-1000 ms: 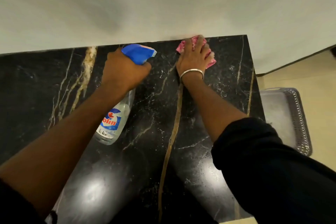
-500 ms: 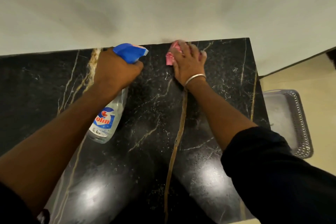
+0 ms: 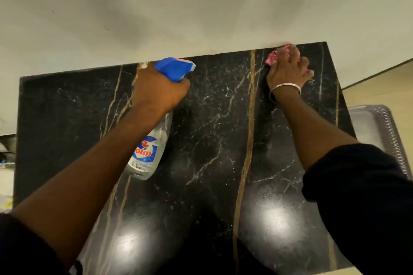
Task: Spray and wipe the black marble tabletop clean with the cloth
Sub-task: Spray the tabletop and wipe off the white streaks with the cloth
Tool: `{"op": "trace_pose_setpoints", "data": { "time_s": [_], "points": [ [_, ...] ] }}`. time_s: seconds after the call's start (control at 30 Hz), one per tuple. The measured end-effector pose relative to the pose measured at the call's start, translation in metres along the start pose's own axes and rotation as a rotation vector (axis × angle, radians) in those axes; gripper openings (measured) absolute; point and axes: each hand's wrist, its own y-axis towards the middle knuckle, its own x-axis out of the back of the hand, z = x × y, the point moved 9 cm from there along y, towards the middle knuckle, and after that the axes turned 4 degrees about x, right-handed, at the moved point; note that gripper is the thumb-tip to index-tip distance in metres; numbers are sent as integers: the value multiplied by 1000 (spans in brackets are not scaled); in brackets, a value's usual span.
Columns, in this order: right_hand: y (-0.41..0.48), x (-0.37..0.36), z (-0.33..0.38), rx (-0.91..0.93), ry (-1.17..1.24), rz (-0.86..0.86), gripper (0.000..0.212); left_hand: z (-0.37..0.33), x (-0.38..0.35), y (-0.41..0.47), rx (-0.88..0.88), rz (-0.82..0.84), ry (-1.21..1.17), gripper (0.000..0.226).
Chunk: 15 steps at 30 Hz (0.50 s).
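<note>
"Wiping under way, then?"
"Yes. The right hand [image 3: 288, 69] has its fingers curled round the bunched pink cloth [image 3: 273, 57], pressing it down at the far right corner of the tabletop [image 3: 212, 118], against the wall."
"And the spray?"
"The left hand [image 3: 158, 89] grips the spray bottle [image 3: 152, 147] by its neck, over the far edge. Fine specks glisten towards the near edge, so I'd judge most of the wiping is left."

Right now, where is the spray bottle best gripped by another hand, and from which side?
Probably the clear lower body of the spray bottle, near the label. The left hand wraps the neck under the blue trigger head, and its forearm covers the bottle's left, so come from the right.
</note>
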Motion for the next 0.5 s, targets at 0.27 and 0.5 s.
{"op": "trace_pose_setpoints", "data": {
  "time_s": [0.27,0.5],
  "points": [
    [-66,-36,157,67,44,53,53,44,38,15,9,-19,-29,33],
    [-115,-51,253,189,34,100,52,75,79,10,25,-48,-52,37]
  ]
}}
